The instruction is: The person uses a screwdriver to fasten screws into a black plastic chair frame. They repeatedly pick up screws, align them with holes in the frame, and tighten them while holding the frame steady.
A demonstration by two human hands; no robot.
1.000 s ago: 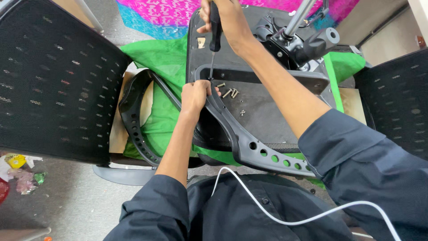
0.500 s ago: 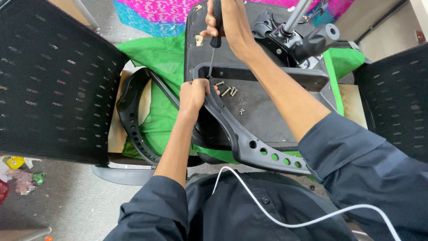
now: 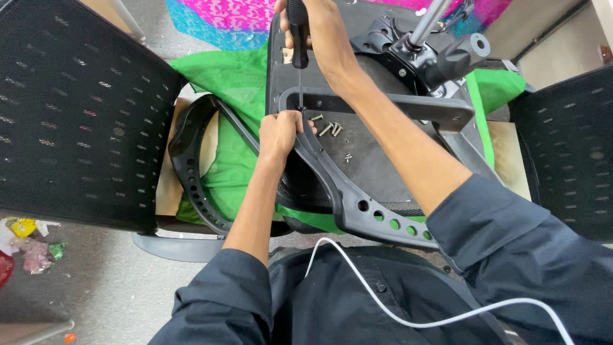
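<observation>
An upturned black office chair seat (image 3: 383, 160) lies in front of me on green cloth. My right hand (image 3: 319, 32) grips the black handle of a screwdriver (image 3: 297, 38), its thin shaft pointing straight down to the near-left corner of the seat. My left hand (image 3: 280, 133) pinches the end of a grey armrest (image 3: 357, 198) at that same spot, right under the tip. Several loose screws (image 3: 327, 128) lie on the seat underside beside my left hand.
A second black armrest (image 3: 188, 166) with holes rests on the green cloth (image 3: 236, 83) at left. Mesh chair backs stand at left (image 3: 70, 115) and right (image 3: 568, 153). The chair's mechanism and gas cylinder (image 3: 434, 38) sit at the far end. A white cable (image 3: 408, 316) crosses my lap.
The view has shifted slightly, with the seat lower in frame. Both hands keep their places, screwdriver still upright over the armrest end.
</observation>
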